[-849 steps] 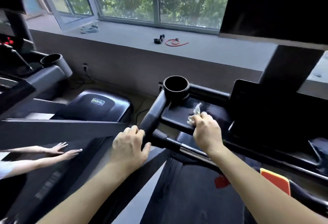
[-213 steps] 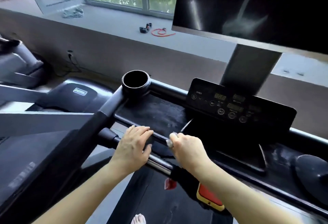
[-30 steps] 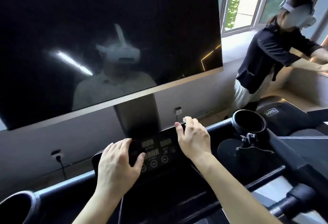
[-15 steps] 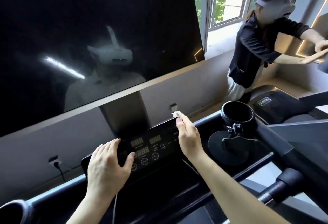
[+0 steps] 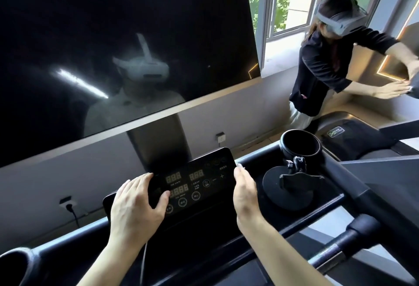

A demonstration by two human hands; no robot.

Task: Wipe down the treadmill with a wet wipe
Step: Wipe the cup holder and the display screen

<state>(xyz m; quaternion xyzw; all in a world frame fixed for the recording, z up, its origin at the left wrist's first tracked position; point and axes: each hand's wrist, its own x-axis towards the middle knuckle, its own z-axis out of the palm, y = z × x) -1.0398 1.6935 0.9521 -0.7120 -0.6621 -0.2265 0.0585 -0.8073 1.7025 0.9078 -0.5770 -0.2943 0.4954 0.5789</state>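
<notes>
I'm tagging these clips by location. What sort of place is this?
Probably a small gym or fitness room. A treadmill control panel with digit displays sits in front beside a cup holder, a second treadmill stands to the right near the window, and a large dark screen hangs above.

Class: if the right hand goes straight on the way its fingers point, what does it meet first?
The right hand, white wet wipe at its fingertips, points along the black control panel's right edge. Beyond that, the way looks free to the grey wall; depth unclear.
</notes>
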